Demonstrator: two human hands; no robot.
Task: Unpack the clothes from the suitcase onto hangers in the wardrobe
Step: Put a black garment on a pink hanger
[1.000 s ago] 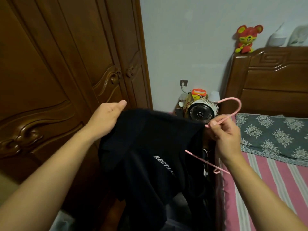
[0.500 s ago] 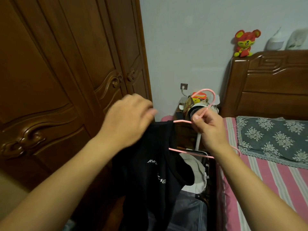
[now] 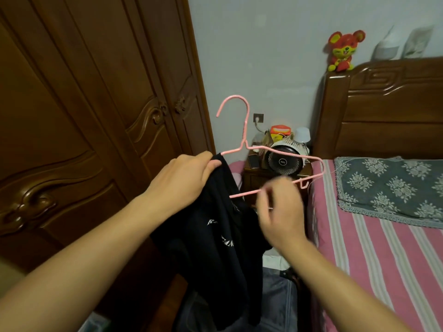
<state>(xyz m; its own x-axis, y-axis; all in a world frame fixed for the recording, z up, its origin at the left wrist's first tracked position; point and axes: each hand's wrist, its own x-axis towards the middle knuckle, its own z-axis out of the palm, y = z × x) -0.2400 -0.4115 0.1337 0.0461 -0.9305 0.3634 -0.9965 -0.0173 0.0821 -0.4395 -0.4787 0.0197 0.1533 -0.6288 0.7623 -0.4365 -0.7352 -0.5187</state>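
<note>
Left hand (image 3: 184, 178) grips black shirt (image 3: 215, 236) and pink hanger (image 3: 247, 130); blurred right hand's (image 3: 280, 212) grip unclear.

Brightness: you are working in a dim room with soft, flat, warm light; no lamp or window shows.
Brightest area: the pale wall (image 3: 275, 56) above the small fan (image 3: 284, 161).
Darkest area: the black garment (image 3: 215, 236) left of and below the fan; its folds merge into one dark mass.
Shadows: faint and soft-edged, with a dark gap below the fan beside the bed (image 3: 383, 259).
Glare: only dull sheen on the carved wardrobe (image 3: 84, 116), left of the fan.
Blur: your right hand (image 3: 280, 212), just below the fan, is smeared; your left hand (image 3: 182, 180) is sharp.
Distortion: wide-angle bending tilts the wardrobe lines and stretches your forearms near the bottom corners.
</note>
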